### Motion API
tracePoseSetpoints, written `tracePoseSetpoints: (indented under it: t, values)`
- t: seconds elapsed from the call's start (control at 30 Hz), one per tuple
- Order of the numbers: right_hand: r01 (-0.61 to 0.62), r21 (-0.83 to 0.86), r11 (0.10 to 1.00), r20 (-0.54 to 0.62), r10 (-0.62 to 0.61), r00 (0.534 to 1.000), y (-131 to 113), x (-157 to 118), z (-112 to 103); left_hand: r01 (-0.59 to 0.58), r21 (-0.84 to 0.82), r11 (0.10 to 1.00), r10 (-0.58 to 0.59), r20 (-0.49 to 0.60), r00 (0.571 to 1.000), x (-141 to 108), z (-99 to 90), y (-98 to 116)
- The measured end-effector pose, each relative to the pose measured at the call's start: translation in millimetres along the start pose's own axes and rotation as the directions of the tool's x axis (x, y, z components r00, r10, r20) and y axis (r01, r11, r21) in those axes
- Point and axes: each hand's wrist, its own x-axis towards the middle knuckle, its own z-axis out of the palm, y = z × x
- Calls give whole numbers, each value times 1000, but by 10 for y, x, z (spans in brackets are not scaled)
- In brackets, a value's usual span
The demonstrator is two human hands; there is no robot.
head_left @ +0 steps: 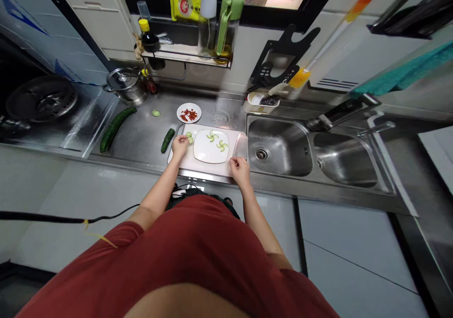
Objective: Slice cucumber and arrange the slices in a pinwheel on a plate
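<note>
A white square plate (203, 154) rests on a pale cutting board (187, 163), with thin green slices (222, 145) laid on it in two pinwheel shapes. My left hand (180, 145) is at the board's left side, its fingers closed beside a few cucumber slices (189, 138); whether a slice is between the fingertips is too small to tell. At the plate's lower right, my right hand (240, 170) is over the board edge with its fingers curled together, and anything in them is hidden. A cut cucumber piece (167, 140) lies left of the board.
A small plate (197, 107) of red pieces stands behind the board. Farther left are a long cucumber (115, 128), a cucumber end (155, 113), and a steel pot (126, 86). A double sink (279, 150) adjoins the board's right side. A bottle shelf (184, 57) hangs above.
</note>
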Motion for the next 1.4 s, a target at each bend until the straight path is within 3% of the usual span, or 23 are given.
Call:
tracePoseSetpoints:
  t: [0.1, 0.23, 0.4, 0.6, 0.73, 0.9, 1.07, 1.17, 1.4]
  values:
    - [33, 61, 998, -32, -32, 999, -62, 55, 21, 5, -285, 958, 5, 34, 999, -3, 10, 190]
    - [64, 125, 990, -50, -58, 997, -229, 188, 3, -18, -409, 912, 69, 109, 992, -122, -14, 519]
    - [143, 232, 962, -77, -128, 989, -616, 418, -73, -30, -447, 894, 133, 200, 971, -341, -31, 893]
    - [224, 333, 916, -85, -208, 974, -1079, 656, -171, -74, -466, 882, 248, 325, 913, -546, -44, 1154]
    - [263, 373, 890, -63, -259, 964, -1221, 751, -234, -114, -453, 884, 315, 396, 862, -646, -81, 1275]
    - [305, 392, 868, -20, -324, 946, -1241, 792, -268, -143, -426, 893, 340, 431, 836, -692, -91, 1334]
    - [316, 366, 876, -50, -320, 946, -1231, 796, -296, -148, -432, 890, 324, 370, 871, -707, -56, 1351]
    - [377, 322, 869, -132, -353, 926, -1252, 802, -335, -68, -423, 903, 247, 385, 889, -729, -32, 1395]
    - [511, 154, 845, -246, -468, 849, -1312, 834, -439, 147, -379, 914, 87, 536, 840, -774, 32, 1547]
